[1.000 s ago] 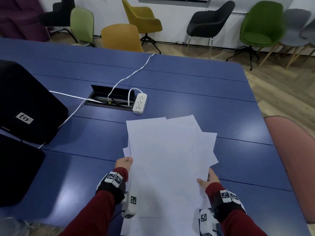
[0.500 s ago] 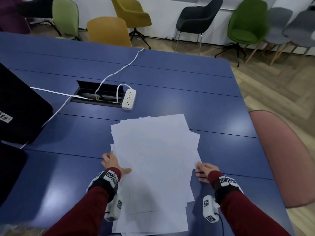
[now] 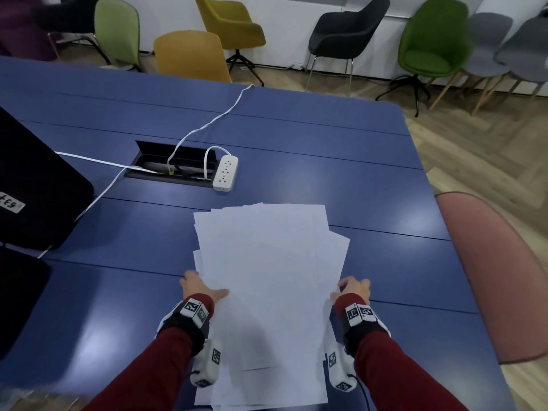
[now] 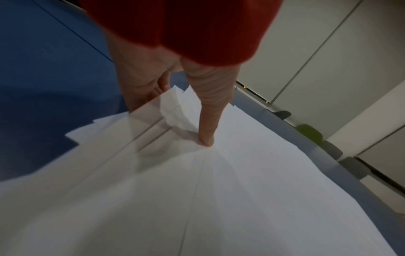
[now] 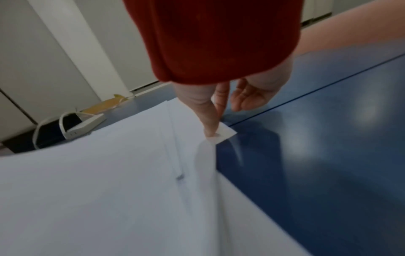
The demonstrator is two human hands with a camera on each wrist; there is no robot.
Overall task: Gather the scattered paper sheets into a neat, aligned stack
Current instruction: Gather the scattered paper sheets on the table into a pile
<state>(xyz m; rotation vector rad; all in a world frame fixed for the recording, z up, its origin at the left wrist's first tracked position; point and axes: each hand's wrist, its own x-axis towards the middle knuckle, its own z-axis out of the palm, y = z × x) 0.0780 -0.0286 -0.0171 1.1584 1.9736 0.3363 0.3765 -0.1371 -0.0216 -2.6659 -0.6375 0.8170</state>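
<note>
A loose pile of white paper sheets (image 3: 267, 292) lies on the blue table (image 3: 370, 188), its far edges still fanned and uneven. My left hand (image 3: 204, 287) holds the pile's left edge. Its thumb (image 4: 206, 136) presses on the top sheet, and the other fingers (image 4: 140, 83) go down behind the edge. My right hand (image 3: 353, 289) is at the right edge. There the thumb (image 5: 209, 128) and a finger pinch a protruding paper corner (image 5: 228, 132), while the remaining fingers (image 5: 247, 98) hang curled above the table.
A white power strip (image 3: 226, 172) and its cables lie by an open cable box (image 3: 175, 164) beyond the pile. Black cases (image 3: 38, 188) fill the table's left side. A pink chair (image 3: 498, 277) stands at the right edge. More chairs line the far wall.
The sheets were fanned out wider to the right. Both hands have moved to the side edges, and the pile is now narrower and straighter.
</note>
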